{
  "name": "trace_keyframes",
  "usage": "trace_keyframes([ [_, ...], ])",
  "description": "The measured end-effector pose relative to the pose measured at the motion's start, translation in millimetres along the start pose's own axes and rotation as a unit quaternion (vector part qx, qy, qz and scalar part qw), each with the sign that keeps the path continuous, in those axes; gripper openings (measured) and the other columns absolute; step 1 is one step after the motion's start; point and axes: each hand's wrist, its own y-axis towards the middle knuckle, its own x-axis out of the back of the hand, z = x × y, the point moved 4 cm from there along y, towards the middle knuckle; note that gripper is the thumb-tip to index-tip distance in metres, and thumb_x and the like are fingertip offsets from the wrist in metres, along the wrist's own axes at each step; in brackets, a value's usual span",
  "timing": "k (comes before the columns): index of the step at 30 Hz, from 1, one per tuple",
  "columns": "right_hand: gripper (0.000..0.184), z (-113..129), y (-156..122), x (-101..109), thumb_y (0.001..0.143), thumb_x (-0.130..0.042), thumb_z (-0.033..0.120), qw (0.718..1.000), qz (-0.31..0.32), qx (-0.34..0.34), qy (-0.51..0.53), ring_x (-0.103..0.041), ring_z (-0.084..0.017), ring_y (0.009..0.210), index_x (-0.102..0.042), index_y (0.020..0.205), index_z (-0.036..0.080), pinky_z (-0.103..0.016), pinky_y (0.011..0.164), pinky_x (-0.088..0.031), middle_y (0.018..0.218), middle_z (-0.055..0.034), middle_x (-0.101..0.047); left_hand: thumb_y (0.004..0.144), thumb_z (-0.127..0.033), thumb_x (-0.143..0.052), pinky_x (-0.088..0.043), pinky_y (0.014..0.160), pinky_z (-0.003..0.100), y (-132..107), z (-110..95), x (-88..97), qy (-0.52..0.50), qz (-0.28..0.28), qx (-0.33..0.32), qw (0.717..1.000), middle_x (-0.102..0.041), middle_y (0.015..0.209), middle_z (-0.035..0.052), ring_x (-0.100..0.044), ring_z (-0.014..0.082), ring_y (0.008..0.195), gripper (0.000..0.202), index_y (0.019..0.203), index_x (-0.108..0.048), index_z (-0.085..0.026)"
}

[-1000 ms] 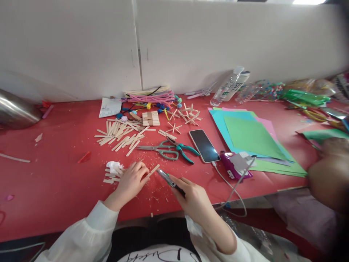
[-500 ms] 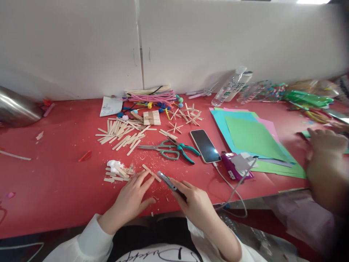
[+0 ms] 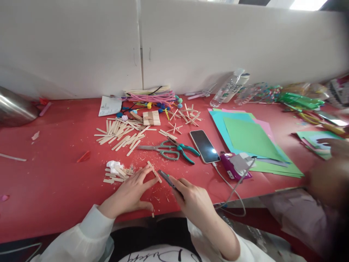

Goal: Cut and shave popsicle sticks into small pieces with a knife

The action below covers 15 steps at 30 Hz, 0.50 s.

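A wooden craft stick [image 3: 154,172] lies at a slant on the red table, pinned under the fingertips of my left hand [image 3: 133,191], whose thumb is spread away. My right hand [image 3: 192,194] is wrapped round a utility knife [image 3: 167,179]. The knife's tip points at the stick from its right side; whether the blade touches it I cannot tell. Wood shavings are scattered around both hands. Just left of my left hand sit short cut stick pieces [image 3: 116,177] beside a crumpled white wad [image 3: 113,166].
Beyond my hands lie loose craft sticks [image 3: 120,133], scissors [image 3: 166,150], pliers [image 3: 188,151] and a phone [image 3: 205,146] on a cable. Coloured paper [image 3: 253,138] covers the right. Another person's hand [image 3: 336,147] is at the far right. A metal cylinder [image 3: 16,109] stands at left.
The craft stick has turned to a steeper slant under my left fingers. My right hand has tilted the knife a little. The other person's hand has shifted, uncovering more small paper sheets.
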Motion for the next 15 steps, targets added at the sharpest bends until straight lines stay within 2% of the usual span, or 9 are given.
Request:
trace_keyframes([
  [5,0.037,3.7,2.5,0.2,0.084,-0.048,0.016,1.0,0.012,0.008,-0.02,-0.065,-0.013,0.059,-0.057,0.119,0.022,-0.022,0.042,-0.031,0.079,-0.0018,-0.067,0.063,-0.042,-0.076,-0.03,0.102,0.056,1.3,4.3,-0.2,-0.003,0.016,0.006,1.0,-0.016,0.151,0.0157,-0.018,0.0366,0.135,0.082,0.135,-0.038,-0.031],
  [15,0.041,10.4,8.1,1.5,0.083,-0.048,0.013,0.996,0.036,0.026,-0.074,-0.065,-0.013,0.059,-0.054,0.122,0.019,-0.024,0.041,-0.026,0.082,-0.0034,-0.068,0.059,-0.042,-0.079,-0.032,0.1,0.057,2.8,7.2,-1.8,-0.026,0.0,-0.009,1.0,-0.015,0.151,0.0148,-0.018,0.0369,0.136,0.081,0.13,-0.043,-0.031],
])
